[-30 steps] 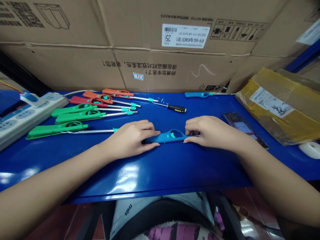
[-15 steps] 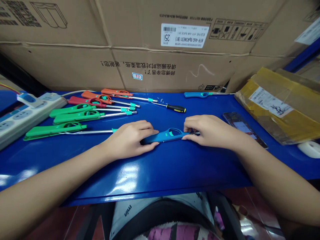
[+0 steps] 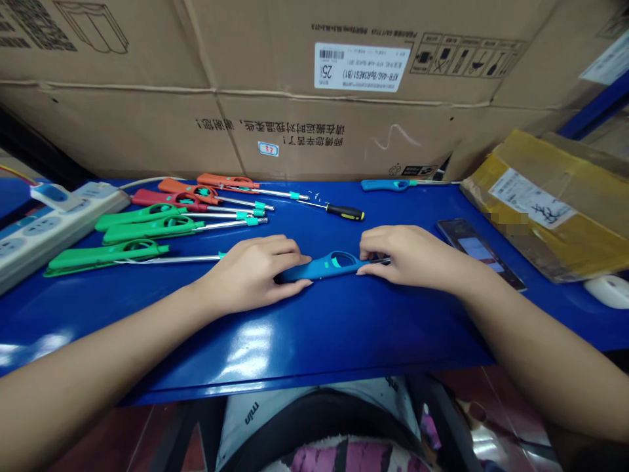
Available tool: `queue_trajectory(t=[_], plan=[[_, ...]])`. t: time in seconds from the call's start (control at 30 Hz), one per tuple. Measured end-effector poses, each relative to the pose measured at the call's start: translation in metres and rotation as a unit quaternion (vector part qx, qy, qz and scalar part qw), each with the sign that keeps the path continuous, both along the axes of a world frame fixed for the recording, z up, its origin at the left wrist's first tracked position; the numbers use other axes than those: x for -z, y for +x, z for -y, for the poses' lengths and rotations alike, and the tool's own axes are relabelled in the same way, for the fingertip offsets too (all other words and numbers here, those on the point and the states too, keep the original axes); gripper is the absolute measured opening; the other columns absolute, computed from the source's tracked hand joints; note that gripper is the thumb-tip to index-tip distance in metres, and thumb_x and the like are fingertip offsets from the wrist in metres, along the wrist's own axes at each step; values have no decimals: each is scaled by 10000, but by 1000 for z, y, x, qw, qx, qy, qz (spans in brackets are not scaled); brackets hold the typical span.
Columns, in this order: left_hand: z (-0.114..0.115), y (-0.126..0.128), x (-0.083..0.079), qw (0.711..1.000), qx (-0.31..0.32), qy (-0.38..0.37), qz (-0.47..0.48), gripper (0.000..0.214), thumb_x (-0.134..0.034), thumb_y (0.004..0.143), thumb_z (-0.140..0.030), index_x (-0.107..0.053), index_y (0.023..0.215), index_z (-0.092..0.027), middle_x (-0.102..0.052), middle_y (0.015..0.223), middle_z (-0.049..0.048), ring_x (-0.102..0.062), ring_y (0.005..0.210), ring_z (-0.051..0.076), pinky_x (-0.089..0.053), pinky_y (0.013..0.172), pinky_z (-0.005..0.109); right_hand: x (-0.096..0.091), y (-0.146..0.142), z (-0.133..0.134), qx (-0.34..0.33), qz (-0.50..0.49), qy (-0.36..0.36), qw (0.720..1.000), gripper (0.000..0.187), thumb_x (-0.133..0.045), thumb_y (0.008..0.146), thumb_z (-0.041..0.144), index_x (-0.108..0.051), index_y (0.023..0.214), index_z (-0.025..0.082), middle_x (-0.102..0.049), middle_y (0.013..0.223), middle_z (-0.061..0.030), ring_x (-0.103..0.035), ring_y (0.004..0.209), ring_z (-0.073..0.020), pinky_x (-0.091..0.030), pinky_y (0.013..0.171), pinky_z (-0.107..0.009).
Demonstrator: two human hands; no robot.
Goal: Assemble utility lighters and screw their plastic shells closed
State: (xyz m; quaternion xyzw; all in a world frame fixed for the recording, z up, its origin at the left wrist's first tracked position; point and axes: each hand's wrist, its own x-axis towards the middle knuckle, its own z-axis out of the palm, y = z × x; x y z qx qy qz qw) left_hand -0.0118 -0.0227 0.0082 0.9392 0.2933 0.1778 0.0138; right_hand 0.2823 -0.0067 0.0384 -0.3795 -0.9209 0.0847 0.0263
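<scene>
A blue long-neck lighter (image 3: 322, 267) lies flat on the blue table (image 3: 344, 334) in front of me. Its left end is gripped by my left hand (image 3: 255, 274), thumb on the near side and fingers on the far side. My right hand (image 3: 405, 259) pinches the other end, where the handle meets the metal neck; most of that neck is hidden under the hand. Green lighters (image 3: 108, 255), red ones (image 3: 170, 196) and an orange one (image 3: 227, 181) lie to the left. Another blue lighter (image 3: 386, 185) rests at the back.
A black and yellow screwdriver (image 3: 345, 212) lies behind my hands, near small white bits. On the left is a power strip (image 3: 63, 223). To the right are a phone (image 3: 479, 252), a taped carton (image 3: 555, 203) and a white mouse (image 3: 608, 292). Large cardboard boxes (image 3: 275, 59) wall the back.
Both hands keep the same grip on the blue lighter. Only a very slight shift of the whole view shows.
</scene>
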Motion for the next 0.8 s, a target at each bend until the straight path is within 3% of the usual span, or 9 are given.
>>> queue_trajectory(t=[0.17, 0.53, 0.8], plan=[[1, 0, -1, 1000, 8, 20, 5, 288, -632, 965, -367, -742, 1123, -153, -747, 1006, 79, -709, 901, 206, -563, 801, 304, -2, 1, 1, -9, 6, 9, 1000, 176, -705, 910, 352, -636, 853, 200, -698, 907, -25, -607, 763, -169, -326, 629, -276], [-2, 0, 1, 999, -7, -30, -22, 325, -587, 989, -388, -733, 1172, -163, -727, 1067, 91, -695, 964, 236, -579, 841, 352, 1, -1, 1, -9, 15, 4, 1000, 189, -657, 943, 359, -653, 838, 202, -689, 899, -24, -606, 777, -172, -331, 635, -272], [-1, 0, 5, 997, 12, 49, -50, 349, -578, 999, -373, -722, 1193, -121, -730, 1043, 110, -696, 919, 246, -593, 792, 365, 1, -3, 3, -12, 32, 14, 999, 151, -643, 921, 340, -632, 888, 194, -683, 901, -38, -589, 764, -183, -347, 648, -285]])
